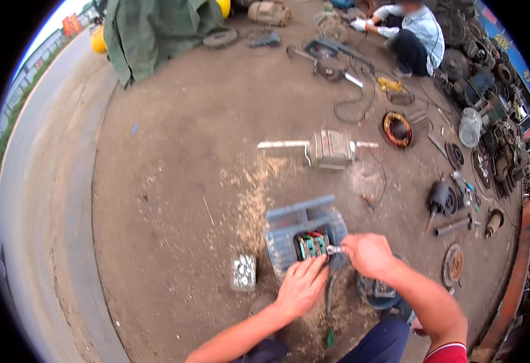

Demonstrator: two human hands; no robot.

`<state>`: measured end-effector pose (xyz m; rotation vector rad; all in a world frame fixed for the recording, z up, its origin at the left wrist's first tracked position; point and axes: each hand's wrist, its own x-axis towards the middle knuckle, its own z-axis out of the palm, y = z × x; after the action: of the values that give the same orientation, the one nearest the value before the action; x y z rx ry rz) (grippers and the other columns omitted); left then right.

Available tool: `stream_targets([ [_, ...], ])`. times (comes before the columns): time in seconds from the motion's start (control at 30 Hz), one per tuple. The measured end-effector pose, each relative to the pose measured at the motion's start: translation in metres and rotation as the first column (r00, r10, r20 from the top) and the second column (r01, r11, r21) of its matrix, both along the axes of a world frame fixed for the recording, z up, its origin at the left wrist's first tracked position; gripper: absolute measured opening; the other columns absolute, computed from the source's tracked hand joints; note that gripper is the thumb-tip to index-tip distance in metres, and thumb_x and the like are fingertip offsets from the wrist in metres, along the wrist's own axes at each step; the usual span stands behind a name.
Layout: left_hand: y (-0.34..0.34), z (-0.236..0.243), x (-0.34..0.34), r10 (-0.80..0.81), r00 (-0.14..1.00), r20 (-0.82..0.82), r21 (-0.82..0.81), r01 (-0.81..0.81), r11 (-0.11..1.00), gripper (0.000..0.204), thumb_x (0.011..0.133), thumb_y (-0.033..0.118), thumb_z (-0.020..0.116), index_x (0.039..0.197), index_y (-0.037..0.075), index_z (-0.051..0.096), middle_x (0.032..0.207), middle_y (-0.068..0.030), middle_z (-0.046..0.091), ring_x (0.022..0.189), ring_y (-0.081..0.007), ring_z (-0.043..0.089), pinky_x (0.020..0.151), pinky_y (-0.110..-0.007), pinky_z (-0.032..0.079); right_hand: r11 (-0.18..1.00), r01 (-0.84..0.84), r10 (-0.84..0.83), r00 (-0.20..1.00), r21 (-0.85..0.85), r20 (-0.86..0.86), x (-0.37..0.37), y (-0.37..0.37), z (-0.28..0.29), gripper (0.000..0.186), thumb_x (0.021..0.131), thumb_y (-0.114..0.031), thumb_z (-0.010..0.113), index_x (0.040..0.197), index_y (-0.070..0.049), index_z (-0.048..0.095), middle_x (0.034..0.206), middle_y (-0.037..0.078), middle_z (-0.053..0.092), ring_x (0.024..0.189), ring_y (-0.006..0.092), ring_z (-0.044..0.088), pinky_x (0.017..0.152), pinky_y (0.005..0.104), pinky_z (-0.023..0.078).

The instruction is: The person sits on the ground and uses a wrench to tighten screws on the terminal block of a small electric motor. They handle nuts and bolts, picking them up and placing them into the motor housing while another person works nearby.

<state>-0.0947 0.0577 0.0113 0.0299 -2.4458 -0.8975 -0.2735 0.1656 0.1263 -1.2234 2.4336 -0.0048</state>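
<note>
A blue-grey finned motor housing [279, 247] lies on the ground before me, its terminal box uncovered. Inside sits a green terminal block [314, 246] with some red wires behind it. My right hand [369, 255] is closed around a ratchet wrench [334, 249], whose silver head meets the right end of the block. Stretched-out fingers of my left hand [302, 288] rest on the near edge of the box, by the block; nothing shows in them. Below the motor lies a tool with a green handle [330, 337].
A clear box of small metal parts [243, 272] stands left of the motor. Beyond it is a beige machine with a shaft [332, 149]. A wound copper stator [397, 129] and scattered tools lie to the right. Another person [422, 36] crouches at the far right; a green tarp [150, 36] hangs far left.
</note>
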Motion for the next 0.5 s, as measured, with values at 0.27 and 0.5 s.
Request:
stream_targets([
  [0.27,-0.018,0.023,0.011,0.125,0.991,-0.047,-0.064,-0.128,0.99,0.041,0.076,0.012,0.074,0.116,0.006,0.069,0.129,-0.0113,0.062,0.118,-0.0312,0.06,0.095,-0.045,0.047,0.416,0.901,-0.36,0.039,0.124,0.932,0.083,0.002,-0.069,0.019,0.109,-0.01,0.044,0.118,0.003,0.055,0.094,0.012,0.068,0.075,0.0205,0.068,0.064,0.0366,0.06],
  [0.5,-0.038,0.019,0.014,0.231,0.973,-0.007,-0.177,-0.229,0.957,0.036,0.08,0.013,0.072,0.115,0.006,0.07,0.132,-0.0115,0.061,0.123,-0.0304,0.057,0.099,-0.046,0.044,0.404,0.903,-0.364,0.016,0.143,0.931,0.097,-0.007,-0.063,0.023,0.107,-0.007,0.042,0.125,0.005,0.049,0.102,0.021,0.071,0.077,0.0259,0.071,0.071,0.0386,0.059],
])
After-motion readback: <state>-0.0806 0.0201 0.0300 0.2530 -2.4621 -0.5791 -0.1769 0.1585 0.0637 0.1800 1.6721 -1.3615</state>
